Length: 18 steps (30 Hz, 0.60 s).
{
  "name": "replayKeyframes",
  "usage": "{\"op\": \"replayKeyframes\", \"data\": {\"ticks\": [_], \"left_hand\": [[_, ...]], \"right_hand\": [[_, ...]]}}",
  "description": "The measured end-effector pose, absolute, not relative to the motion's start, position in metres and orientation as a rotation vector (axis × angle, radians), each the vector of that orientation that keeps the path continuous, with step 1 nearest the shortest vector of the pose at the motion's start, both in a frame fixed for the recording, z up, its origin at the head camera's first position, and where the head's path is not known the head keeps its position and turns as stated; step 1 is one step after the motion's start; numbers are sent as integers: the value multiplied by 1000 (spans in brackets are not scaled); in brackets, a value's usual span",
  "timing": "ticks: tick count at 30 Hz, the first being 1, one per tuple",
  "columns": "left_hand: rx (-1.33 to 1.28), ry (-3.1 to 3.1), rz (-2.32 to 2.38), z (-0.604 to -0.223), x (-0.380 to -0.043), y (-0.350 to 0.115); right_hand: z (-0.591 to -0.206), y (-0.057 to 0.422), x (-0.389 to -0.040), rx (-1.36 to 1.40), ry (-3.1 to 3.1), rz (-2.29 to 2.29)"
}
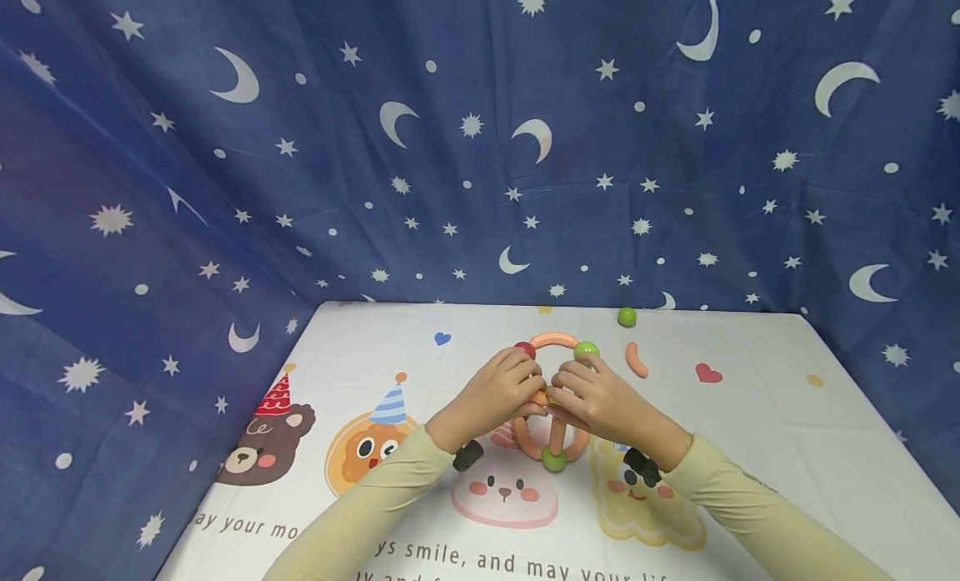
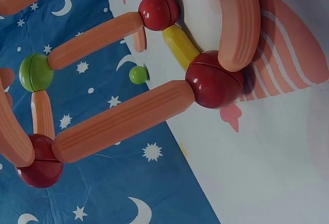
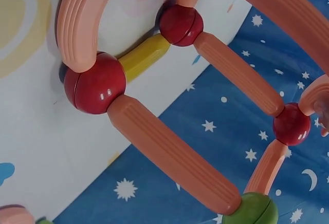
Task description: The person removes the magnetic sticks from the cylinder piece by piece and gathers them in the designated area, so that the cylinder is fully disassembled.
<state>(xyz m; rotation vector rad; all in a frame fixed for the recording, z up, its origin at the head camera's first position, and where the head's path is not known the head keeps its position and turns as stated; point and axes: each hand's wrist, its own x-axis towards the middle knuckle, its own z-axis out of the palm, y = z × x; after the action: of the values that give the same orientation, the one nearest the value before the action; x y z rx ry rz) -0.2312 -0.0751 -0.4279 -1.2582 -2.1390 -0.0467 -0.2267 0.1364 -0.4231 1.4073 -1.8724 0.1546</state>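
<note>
Between the two hands stands a toy frame of building sticks and balls, with ridged orange sticks (image 2: pixel 123 121), some straight and some curved. Its joints are red balls (image 3: pixel 95 82) and green balls (image 1: pixel 554 459). A yellow stick (image 3: pixel 145 57) joins two red balls low on the frame, near the tabletop. From the left, the left hand (image 1: pixel 504 389) grips the frame's upper part with curled fingers. Opposite it, the right hand (image 1: pixel 592 391) holds the same upper part, its fingertips close to the left ones. The fingers hide most of the pieces there.
Beyond the right hand, a loose green ball (image 1: pixel 627 317) and a loose curved orange stick (image 1: pixel 636 360) lie on the white printed tablecloth (image 1: pixel 765 414). A blue curtain (image 1: pixel 465 206) with moons and stars rises behind the table and along its sides.
</note>
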Motion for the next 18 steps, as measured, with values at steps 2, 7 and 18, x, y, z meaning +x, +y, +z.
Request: {"op": "replayKeyframes", "data": {"ticks": [2,7,18], "left_hand": [[-1265,-2142,-52,-428,-231,-76],[-1274,-2126,-78,-427,-234,-80],[-1234,-2119,-108,-426,-237,-82]], "right_hand": [[-424,135,-227,1407,-1861,157],[-426,133,-228,1413,-1839,174],[-420,135,-228,1387,-1932,199]]}}
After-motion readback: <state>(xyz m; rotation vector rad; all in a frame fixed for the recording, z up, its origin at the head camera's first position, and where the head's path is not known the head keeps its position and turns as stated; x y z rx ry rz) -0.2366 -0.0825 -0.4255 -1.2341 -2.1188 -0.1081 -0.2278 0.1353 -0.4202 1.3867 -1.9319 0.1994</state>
